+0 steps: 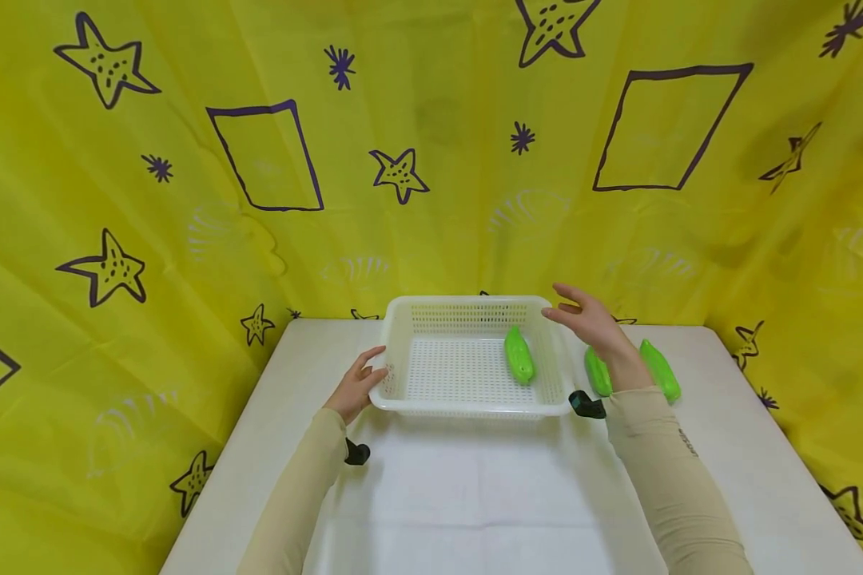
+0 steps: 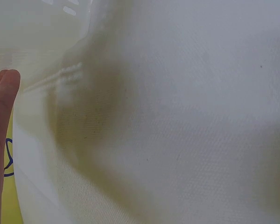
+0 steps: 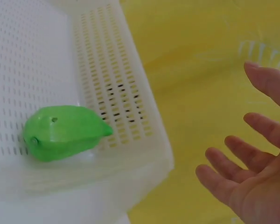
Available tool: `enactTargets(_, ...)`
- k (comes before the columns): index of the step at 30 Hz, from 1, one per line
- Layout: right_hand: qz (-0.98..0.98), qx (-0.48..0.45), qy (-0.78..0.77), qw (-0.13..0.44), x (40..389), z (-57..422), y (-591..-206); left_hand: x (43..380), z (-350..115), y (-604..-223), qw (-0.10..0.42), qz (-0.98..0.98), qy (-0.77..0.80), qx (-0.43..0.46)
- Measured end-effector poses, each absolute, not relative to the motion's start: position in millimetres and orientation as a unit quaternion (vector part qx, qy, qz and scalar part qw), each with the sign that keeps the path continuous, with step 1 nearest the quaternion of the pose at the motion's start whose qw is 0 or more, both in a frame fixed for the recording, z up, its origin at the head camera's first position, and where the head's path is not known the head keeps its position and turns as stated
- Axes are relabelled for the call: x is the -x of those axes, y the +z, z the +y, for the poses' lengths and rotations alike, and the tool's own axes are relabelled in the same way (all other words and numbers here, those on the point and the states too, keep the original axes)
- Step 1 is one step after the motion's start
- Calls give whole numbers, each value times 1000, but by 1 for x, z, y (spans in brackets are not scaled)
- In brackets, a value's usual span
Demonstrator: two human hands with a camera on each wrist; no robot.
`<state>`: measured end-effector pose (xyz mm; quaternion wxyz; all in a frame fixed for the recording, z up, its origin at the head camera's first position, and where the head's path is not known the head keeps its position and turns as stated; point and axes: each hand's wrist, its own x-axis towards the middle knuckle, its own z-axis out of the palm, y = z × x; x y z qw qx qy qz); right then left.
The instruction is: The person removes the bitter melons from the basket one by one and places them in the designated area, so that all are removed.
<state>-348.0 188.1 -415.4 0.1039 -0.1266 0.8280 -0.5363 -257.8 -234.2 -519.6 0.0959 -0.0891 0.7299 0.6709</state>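
Observation:
A white perforated plastic basket (image 1: 446,409) stands on the table, with one bright green, ridged toy fruit (image 1: 519,356) with a pointed tip inside its right part. At the basket's left rim is my left hand (image 1: 355,386), fingertips right against the edge; the left wrist view catches only its fingers (image 2: 2,107) beside the basket wall. My right hand (image 1: 588,321) hovers by the far right corner, fingers spread and nothing in them. The right wrist view shows this hand (image 3: 256,172) apart from the basket wall, with the green fruit (image 3: 60,133) lying inside.
Two more green fruits lie right of the basket: one (image 1: 597,372) partly hidden by my right forearm, another (image 1: 658,369) farther right. A yellow patterned curtain (image 1: 446,239) encloses the white table (image 1: 475,495) at the back and sides. Dark wrist devices (image 1: 586,404) sit by both sleeves.

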Motion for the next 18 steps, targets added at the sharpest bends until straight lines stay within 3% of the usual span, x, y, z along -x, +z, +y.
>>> enactTargets(8,814,169,-542,122,366,166,-431,256,-235,-519,92,729,673,86)
enactTargets(18,826,151,-523,144,377,149,-448,258,-237,-525,86,709,698,58)
